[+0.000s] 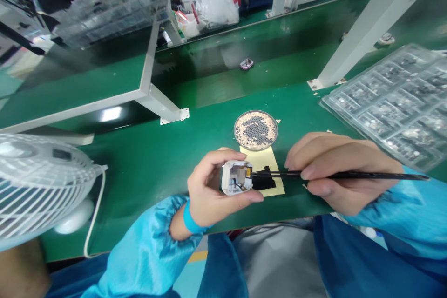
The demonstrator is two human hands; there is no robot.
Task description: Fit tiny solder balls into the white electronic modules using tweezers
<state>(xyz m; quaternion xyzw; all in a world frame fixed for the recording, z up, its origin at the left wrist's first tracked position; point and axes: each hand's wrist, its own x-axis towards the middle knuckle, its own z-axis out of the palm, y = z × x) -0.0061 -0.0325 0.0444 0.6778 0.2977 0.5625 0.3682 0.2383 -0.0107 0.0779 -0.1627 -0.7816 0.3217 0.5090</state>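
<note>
Housing [229, 179], white and open, sits in the left hand [206, 186] near the front of the table [150, 158], fingers curled over its top and thumb running along beneath. Pinched like a pen, the tweezers [370, 176] are in the right hand [335, 170], their slim tips at the rim of the opening; whether they grip anything is too small to tell. Slipping there seems the chief risk: a small sideways jolt could scratch or lift the parts inside, or snag the dark wire. Only a light grip steadies the housing, so a push from the tips could twist it. Beyond the hands, the dish [256, 149] of tan bits touches or overlaps the yellow paper [280, 188]; a careless knuckle could tip it and scatter the bits, while the fan [52, 191] might blow loose ones about.
</note>
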